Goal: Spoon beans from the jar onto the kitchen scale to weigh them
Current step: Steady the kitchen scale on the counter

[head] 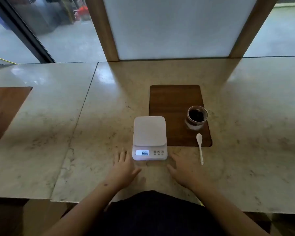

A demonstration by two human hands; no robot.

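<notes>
Glass jar (197,117); rounded white scale (149,137)

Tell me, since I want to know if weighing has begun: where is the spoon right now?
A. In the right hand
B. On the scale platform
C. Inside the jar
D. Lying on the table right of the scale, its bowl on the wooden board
D: the spoon lies untouched right of the scale, its bowl end on the board just before the jar, and both hands rest flat and empty.
</notes>
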